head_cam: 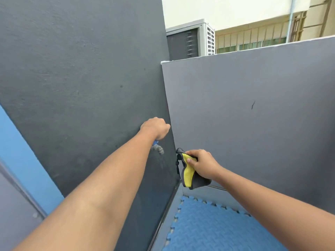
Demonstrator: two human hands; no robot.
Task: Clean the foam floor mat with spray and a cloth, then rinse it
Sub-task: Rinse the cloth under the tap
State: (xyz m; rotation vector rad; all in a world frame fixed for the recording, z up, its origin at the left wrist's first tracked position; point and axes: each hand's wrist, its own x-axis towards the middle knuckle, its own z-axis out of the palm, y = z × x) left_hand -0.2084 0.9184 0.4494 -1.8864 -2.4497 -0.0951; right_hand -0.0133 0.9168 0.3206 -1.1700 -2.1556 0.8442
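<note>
The blue foam mat lies on the floor below you. Your right hand grips the yellow-and-grey cloth. Farther off, your left hand is clenched over the tap on the dark wall.

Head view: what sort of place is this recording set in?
Probably an outdoor balcony or small yard corner of a home. A wall tap sticks out of the dark grey wall, an air-conditioner outdoor unit sits beyond the low parapet wall, and a neighbouring building with barred windows rises behind.
</note>
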